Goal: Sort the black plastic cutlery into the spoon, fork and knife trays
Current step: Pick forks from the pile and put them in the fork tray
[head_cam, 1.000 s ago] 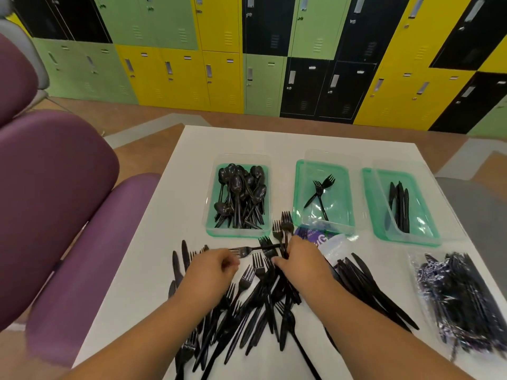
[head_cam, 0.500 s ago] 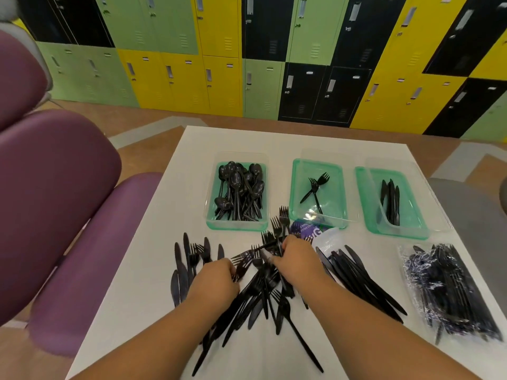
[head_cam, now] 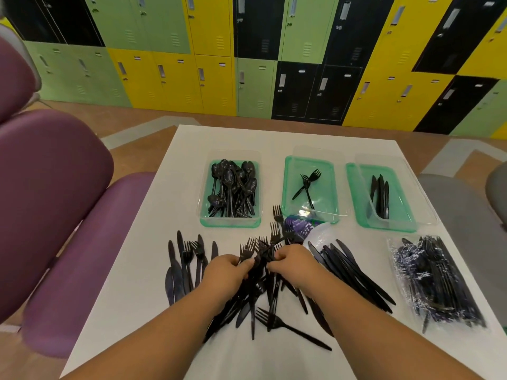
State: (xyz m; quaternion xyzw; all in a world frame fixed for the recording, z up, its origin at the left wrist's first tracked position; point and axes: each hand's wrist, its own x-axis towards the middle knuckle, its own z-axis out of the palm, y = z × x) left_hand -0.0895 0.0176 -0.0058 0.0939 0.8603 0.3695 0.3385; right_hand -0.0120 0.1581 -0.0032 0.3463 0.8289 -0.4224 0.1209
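Note:
A loose pile of black forks and knives [head_cam: 263, 300] lies on the white table [head_cam: 142, 270] in front of me. My left hand [head_cam: 223, 272] and my right hand [head_cam: 293, 263] meet over the pile, both gripping a bunch of forks [head_cam: 259, 250] whose tines point away from me. Three green trays stand beyond: the spoon tray [head_cam: 204, 215] holds several spoons, the fork tray [head_cam: 329, 187] holds two forks, the knife tray [head_cam: 403, 212] holds a few knives.
More knives and forks [head_cam: 186, 261] lie at the left of the pile, a row of knives [head_cam: 354, 275] at its right. A clear bag of cutlery [head_cam: 433, 281] lies far right. A purple wrapper [head_cam: 299, 224] sits by the fork tray. Purple chairs [head_cam: 55, 215] stand left.
Both hands have drawn closer together and gathered forks from the pile into one bunch between them. The camera has also shifted slightly.

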